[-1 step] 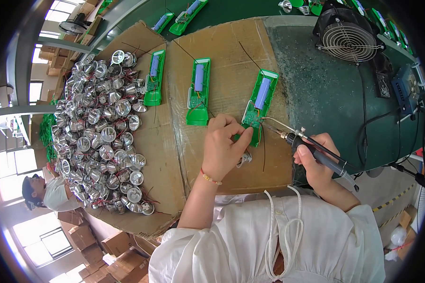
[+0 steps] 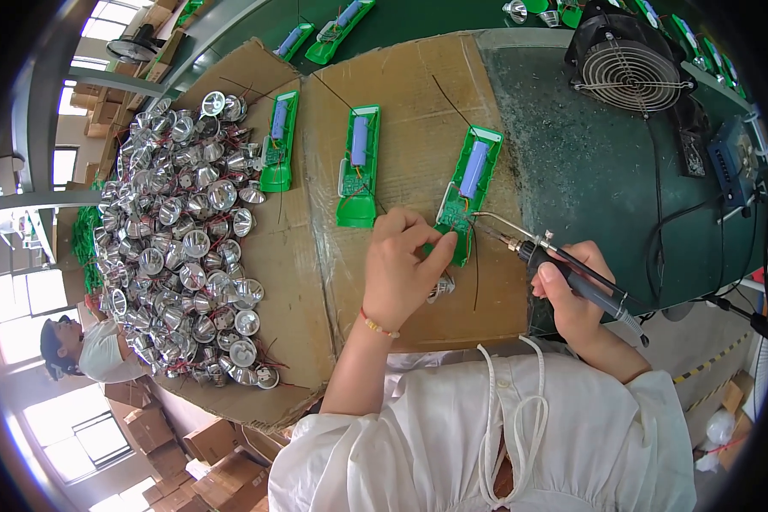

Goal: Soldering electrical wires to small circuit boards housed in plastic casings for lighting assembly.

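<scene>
My right hand (image 2: 574,288) is wrapped round a soldering iron (image 2: 582,280) with a thin curved metal feed tube (image 2: 505,224). The tube's end and the iron's tip point at a green circuit board (image 2: 456,214). That board sits in the lower part of an open green plastic housing (image 2: 484,147), above which lies a purple cylindrical battery (image 2: 475,170). At the housing's lower left edge, the thumb and forefinger of my left hand (image 2: 405,263) are pinched together; what lies between them is hidden. Partly behind these fingers rests a silver reflector cup (image 2: 442,288).
Left, a large heap of silver reflector cups (image 2: 196,243) with red wires fills a cardboard tray (image 2: 303,299). Two similar housings (image 2: 356,211) (image 2: 276,177) lie nearer. A black fan (image 2: 631,77) stands back right, beside a blue box (image 2: 732,158). Another person (image 2: 94,350) is far left.
</scene>
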{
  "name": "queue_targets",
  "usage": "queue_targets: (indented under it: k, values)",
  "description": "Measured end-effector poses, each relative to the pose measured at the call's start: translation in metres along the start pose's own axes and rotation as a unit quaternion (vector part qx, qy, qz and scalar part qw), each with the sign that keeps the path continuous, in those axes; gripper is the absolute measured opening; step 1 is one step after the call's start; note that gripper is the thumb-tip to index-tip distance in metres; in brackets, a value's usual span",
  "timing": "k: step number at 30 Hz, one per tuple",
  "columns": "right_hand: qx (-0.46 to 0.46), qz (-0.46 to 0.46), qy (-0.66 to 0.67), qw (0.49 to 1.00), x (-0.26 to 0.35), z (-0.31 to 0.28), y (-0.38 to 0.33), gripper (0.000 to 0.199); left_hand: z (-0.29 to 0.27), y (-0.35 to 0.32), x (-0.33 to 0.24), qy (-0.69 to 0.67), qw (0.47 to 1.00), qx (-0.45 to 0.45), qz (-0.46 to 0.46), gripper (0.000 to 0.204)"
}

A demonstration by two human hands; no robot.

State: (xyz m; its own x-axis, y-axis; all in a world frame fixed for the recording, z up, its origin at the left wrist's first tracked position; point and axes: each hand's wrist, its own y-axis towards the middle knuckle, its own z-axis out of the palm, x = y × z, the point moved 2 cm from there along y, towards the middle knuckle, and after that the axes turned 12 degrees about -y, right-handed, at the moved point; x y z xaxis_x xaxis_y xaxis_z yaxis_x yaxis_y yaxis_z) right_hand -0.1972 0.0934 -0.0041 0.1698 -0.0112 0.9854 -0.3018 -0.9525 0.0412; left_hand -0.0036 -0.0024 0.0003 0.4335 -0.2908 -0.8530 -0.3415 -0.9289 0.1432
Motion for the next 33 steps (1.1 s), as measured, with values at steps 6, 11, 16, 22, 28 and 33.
queue_targets:
  k: [6, 11, 16, 22, 28, 33]
  values:
    - [-0.003, -0.027, 0.017, 0.999, -0.001, -0.001, -0.001, 0.016, -0.001, -0.010, -0.001, 0.029, 0.999, -0.024, 0.015, 0.006]
    - [0.007, -0.029, 0.019, 0.999, -0.001, -0.002, -0.002, 0.016, 0.008, -0.010, -0.004, 0.123, 0.992, -0.017, 0.029, 0.006]
    - [0.017, -0.017, 0.026, 0.999, -0.003, -0.004, -0.003, 0.017, 0.006, -0.013, -0.003, 0.070, 0.993, -0.087, 0.029, 0.008]
    - [0.034, -0.023, 0.024, 0.999, -0.007, -0.003, 0.001, 0.019, 0.008, -0.014, -0.005, 0.124, 0.982, -0.113, 0.089, 0.013]
    - [0.038, -0.032, 0.020, 0.999, -0.006, 0.003, 0.003, 0.019, 0.014, -0.013, -0.010, 0.332, 0.909, -0.139, 0.211, 0.016]
    - [0.067, -0.049, -0.010, 0.996, -0.008, 0.003, 0.006, 0.015, 0.007, -0.011, -0.008, 0.228, 0.943, -0.147, 0.192, 0.017]
